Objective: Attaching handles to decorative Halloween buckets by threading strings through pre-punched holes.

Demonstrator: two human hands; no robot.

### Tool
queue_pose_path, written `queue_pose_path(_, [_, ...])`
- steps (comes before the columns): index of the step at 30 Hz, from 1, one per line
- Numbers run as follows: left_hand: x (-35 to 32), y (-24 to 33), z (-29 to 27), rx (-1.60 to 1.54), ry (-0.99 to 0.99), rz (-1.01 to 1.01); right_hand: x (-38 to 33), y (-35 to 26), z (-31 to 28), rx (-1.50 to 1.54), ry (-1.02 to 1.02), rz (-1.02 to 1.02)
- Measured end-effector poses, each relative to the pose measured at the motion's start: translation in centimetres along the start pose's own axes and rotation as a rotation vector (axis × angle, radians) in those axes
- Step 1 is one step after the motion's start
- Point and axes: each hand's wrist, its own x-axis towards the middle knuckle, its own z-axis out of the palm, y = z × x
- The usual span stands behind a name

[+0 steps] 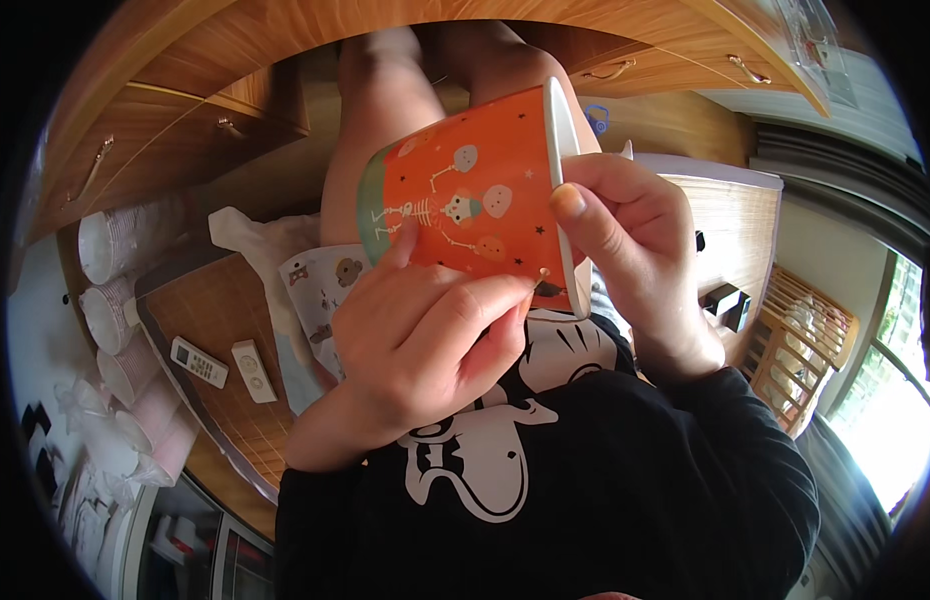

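An orange paper bucket (502,149) lies tilted on its side above my lap, its white-rimmed mouth facing right. Cartoon skeletons, balloons and small stars cover its wall, and the base band is green. My right hand (635,225) grips the rim, thumb on the outside and fingers reaching into the mouth. Across the lower wall lies my left hand (425,335), one finger resting on the printed side. Its index finger and thumb close together near the rim, by a small pale tip (543,273) and a dark patch. What they pinch is too small to make out.
A wooden desk (200,45) with drawers curves across the top. On the left, a remote control (199,362) and a white device (253,371) lie on a brown mat. Stacked white cups (115,245) stand at far left. A slatted wooden rack (800,335) is right, near a window.
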Motion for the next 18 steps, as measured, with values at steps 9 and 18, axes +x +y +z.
queue_pose_path(9, [0.36, 0.66, 0.14, 0.022, -0.022, 0.021, 0.21, 0.77, -0.08, 0.101, -0.024, -0.016])
queue_pose_path(18, [0.36, 0.68, -0.24, 0.009, -0.058, 0.061, 0.45, 0.99, 0.18, 0.134, -0.045, -0.025])
